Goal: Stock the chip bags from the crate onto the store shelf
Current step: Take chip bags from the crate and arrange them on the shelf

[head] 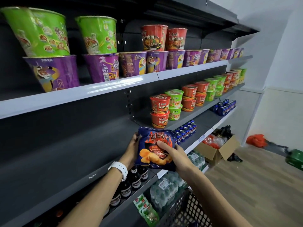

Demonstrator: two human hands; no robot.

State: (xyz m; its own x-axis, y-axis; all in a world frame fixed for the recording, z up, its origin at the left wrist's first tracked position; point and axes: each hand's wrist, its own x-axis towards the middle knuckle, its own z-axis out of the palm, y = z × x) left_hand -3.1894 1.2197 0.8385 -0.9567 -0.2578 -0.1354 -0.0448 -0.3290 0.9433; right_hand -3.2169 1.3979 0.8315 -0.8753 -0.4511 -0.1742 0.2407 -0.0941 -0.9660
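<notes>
From the head view, you hold one blue chip bag (155, 147) upright between both hands, its printed front toward you, so it should stand label-out on the shelf. Your left hand (133, 145) cups the bag's far edge with curled fingers; your right hand (173, 153) pinches the front, thumb across the print. Just beyond your hands lies the bare stretch of shelf (65, 145), left of the red noodle cups (159, 110). The crate (193, 208) sits below your right forearm.

Both forearms are bare, with no sleeves showing. A white watch (119, 169) with a smooth, wide strap sits on the left wrist. The right wrist and the fingers (162, 145) carry nothing.
</notes>
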